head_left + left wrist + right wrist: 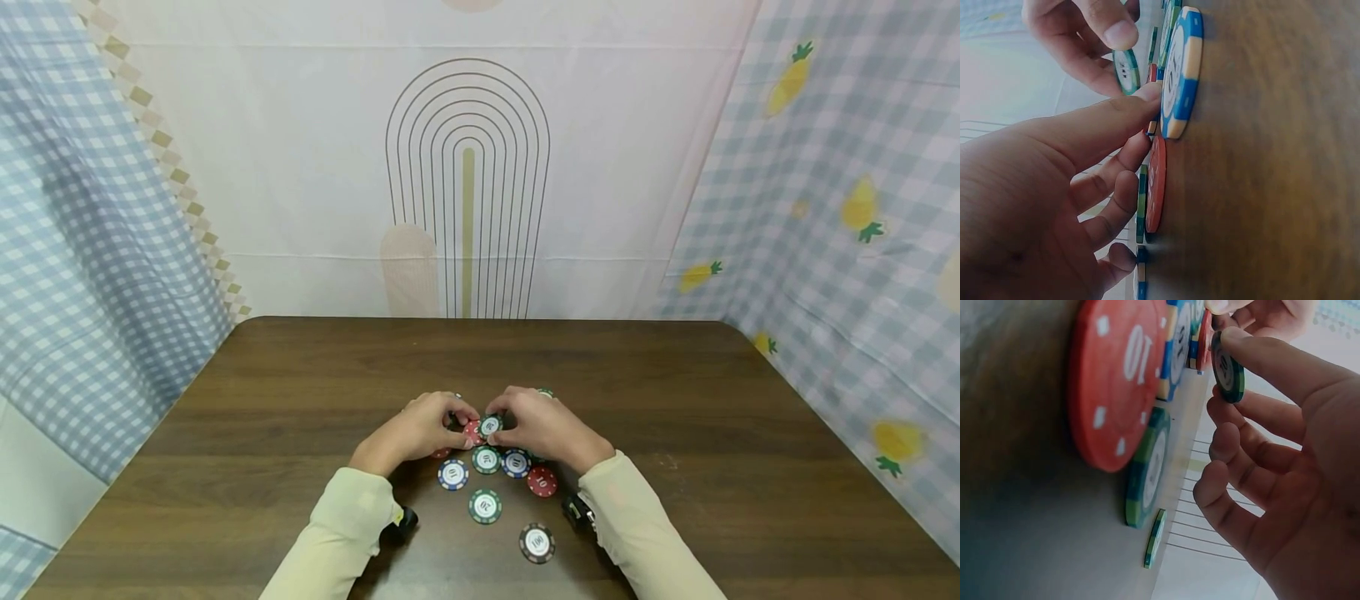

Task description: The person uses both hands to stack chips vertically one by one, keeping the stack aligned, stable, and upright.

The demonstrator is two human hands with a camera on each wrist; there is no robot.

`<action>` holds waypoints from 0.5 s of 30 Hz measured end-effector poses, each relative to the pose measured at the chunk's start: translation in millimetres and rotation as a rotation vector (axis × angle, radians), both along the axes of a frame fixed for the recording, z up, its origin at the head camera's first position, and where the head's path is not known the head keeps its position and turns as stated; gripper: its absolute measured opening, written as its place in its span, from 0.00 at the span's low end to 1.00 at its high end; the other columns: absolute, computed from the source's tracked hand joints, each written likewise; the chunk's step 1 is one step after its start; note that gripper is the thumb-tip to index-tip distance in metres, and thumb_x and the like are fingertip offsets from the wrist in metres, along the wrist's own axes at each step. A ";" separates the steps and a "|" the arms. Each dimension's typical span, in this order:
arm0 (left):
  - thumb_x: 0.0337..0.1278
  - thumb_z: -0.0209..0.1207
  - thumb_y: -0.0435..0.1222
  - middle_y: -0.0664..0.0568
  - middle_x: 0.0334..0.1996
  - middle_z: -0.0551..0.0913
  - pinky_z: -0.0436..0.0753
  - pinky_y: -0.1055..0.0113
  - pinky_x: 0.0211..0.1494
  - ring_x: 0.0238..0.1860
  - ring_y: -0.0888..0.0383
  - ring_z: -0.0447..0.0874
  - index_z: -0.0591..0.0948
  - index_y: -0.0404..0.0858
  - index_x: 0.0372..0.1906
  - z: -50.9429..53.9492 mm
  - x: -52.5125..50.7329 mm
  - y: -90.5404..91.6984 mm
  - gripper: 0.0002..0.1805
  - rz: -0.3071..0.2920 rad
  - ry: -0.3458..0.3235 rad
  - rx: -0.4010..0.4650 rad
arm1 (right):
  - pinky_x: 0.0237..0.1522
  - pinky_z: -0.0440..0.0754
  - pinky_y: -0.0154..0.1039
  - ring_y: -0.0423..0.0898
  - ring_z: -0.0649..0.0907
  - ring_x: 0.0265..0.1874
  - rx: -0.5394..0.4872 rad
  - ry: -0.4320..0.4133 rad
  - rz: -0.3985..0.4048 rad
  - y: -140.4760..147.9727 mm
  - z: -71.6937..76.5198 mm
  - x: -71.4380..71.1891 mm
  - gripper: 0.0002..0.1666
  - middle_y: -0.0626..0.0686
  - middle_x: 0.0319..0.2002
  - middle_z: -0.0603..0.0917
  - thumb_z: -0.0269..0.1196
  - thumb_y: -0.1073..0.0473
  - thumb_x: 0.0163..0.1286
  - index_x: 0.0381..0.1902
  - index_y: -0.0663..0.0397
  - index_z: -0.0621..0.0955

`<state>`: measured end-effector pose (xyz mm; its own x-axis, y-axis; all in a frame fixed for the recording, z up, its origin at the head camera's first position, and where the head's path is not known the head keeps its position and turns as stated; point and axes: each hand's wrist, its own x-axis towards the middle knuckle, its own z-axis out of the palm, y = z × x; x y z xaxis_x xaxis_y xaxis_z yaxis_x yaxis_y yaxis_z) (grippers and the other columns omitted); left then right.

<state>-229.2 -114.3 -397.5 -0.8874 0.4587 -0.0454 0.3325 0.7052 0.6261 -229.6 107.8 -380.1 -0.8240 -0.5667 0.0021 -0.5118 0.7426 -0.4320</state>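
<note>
My right hand [538, 423] pinches a green-edged poker chip [491, 426] between thumb and fingertips, holding it tilted above the table; the same chip [1227, 369] shows clearly in the right wrist view. Close beside it, my left hand [426, 427] has its thumb and a finger on opposite edges of a red poker chip [472, 432]. In the right wrist view this red chip [1204, 339] appears to lie on a blue-and-cream chip. The left hand's other fingers curl loosely near another red chip [1156, 184] and a green one [1141, 203].
Around the hands on the brown wooden table [300, 500] lie a green chip [486, 459], blue chips [453, 474], a red chip [542, 481], a nearer green chip [485, 506] and a black chip [537, 543]. Patterned cloth [315, 167] hangs behind the table.
</note>
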 end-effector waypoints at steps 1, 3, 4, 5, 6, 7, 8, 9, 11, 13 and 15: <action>0.60 0.75 0.38 0.58 0.40 0.84 0.79 0.56 0.52 0.42 0.60 0.78 0.90 0.45 0.52 -0.2 -0.1 0.0 0.15 -0.003 0.000 0.000 | 0.57 0.83 0.50 0.46 0.84 0.51 0.002 -0.001 0.004 -0.2 -1.0 0.0 0.18 0.51 0.52 0.86 0.75 0.54 0.69 0.54 0.53 0.88; 0.61 0.75 0.38 0.59 0.40 0.84 0.79 0.56 0.52 0.42 0.61 0.79 0.90 0.45 0.52 -0.6 0.1 0.1 0.15 -0.002 -0.003 -0.001 | 0.57 0.83 0.50 0.47 0.84 0.52 0.003 -0.011 0.012 -0.5 -2.8 0.1 0.18 0.52 0.52 0.87 0.74 0.55 0.70 0.54 0.53 0.88; 0.61 0.75 0.38 0.59 0.40 0.85 0.79 0.56 0.52 0.42 0.61 0.79 0.90 0.45 0.52 -0.7 0.1 0.2 0.15 -0.001 -0.003 -0.002 | 0.58 0.83 0.49 0.47 0.84 0.52 0.007 -0.016 0.015 -0.6 -3.2 0.3 0.18 0.52 0.52 0.87 0.74 0.55 0.70 0.55 0.54 0.88; 0.61 0.75 0.38 0.59 0.40 0.85 0.79 0.56 0.52 0.42 0.61 0.79 0.90 0.45 0.52 -0.7 0.0 0.2 0.15 0.000 -0.002 -0.003 | 0.58 0.83 0.49 0.47 0.84 0.52 0.008 -0.021 0.019 -0.7 -3.6 0.4 0.18 0.52 0.52 0.87 0.74 0.55 0.70 0.55 0.54 0.88; 0.61 0.75 0.38 0.59 0.40 0.85 0.79 0.56 0.52 0.42 0.61 0.79 0.90 0.45 0.52 -0.5 -0.1 0.3 0.15 0.000 -0.002 -0.002 | 0.57 0.83 0.49 0.47 0.84 0.53 0.009 -0.023 0.023 -0.8 -4.0 0.5 0.18 0.52 0.52 0.87 0.74 0.55 0.71 0.55 0.54 0.88; 0.60 0.76 0.38 0.59 0.40 0.85 0.79 0.56 0.52 0.42 0.61 0.79 0.90 0.45 0.52 -0.4 -0.1 0.4 0.15 0.001 -0.003 -0.002 | 0.57 0.83 0.49 0.47 0.85 0.52 0.009 -0.025 0.029 -1.0 -4.2 0.7 0.17 0.52 0.52 0.87 0.74 0.56 0.71 0.55 0.54 0.88; 0.60 0.76 0.38 0.59 0.40 0.85 0.79 0.57 0.52 0.42 0.61 0.79 0.90 0.46 0.52 0.0 0.0 0.4 0.15 0.003 -0.005 -0.002 | 0.56 0.83 0.49 0.47 0.85 0.52 0.010 -0.026 0.033 -1.3 -4.2 0.9 0.17 0.52 0.52 0.87 0.74 0.56 0.71 0.55 0.54 0.87; 0.60 0.76 0.38 0.59 0.40 0.85 0.79 0.57 0.52 0.42 0.61 0.79 0.90 0.46 0.52 0.2 -0.2 0.5 0.15 0.004 -0.006 -0.001 | 0.56 0.84 0.48 0.47 0.85 0.51 0.010 -0.027 0.037 -1.6 -4.1 1.1 0.17 0.52 0.52 0.87 0.73 0.56 0.71 0.55 0.54 0.87; 0.60 0.76 0.38 0.59 0.40 0.85 0.79 0.57 0.52 0.42 0.61 0.78 0.90 0.46 0.52 0.8 -0.2 0.5 0.15 0.008 -0.009 0.000 | 0.55 0.84 0.48 0.46 0.85 0.50 0.012 -0.028 0.040 -2.2 -4.3 1.2 0.17 0.52 0.52 0.87 0.73 0.56 0.71 0.55 0.54 0.87; 0.60 0.76 0.38 0.59 0.41 0.84 0.79 0.57 0.52 0.42 0.61 0.78 0.90 0.46 0.52 1.1 0.0 0.1 0.15 0.008 -0.013 -0.005 | 0.53 0.84 0.47 0.45 0.85 0.49 0.017 -0.031 0.042 -2.4 -4.1 1.4 0.18 0.51 0.51 0.86 0.73 0.56 0.71 0.55 0.54 0.87; 0.61 0.75 0.38 0.59 0.41 0.84 0.79 0.56 0.52 0.42 0.61 0.79 0.90 0.46 0.53 1.3 0.5 -0.5 0.15 0.006 -0.012 -0.008 | 0.50 0.84 0.45 0.43 0.84 0.45 0.018 -0.036 0.043 -1.9 -3.6 1.2 0.17 0.50 0.48 0.86 0.73 0.56 0.71 0.54 0.54 0.87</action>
<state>-228.7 -114.8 -396.1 -0.8893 0.4533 -0.0602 0.3208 0.7124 0.6242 -228.4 105.9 -383.7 -0.7982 -0.6013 -0.0374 -0.5280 0.7281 -0.4371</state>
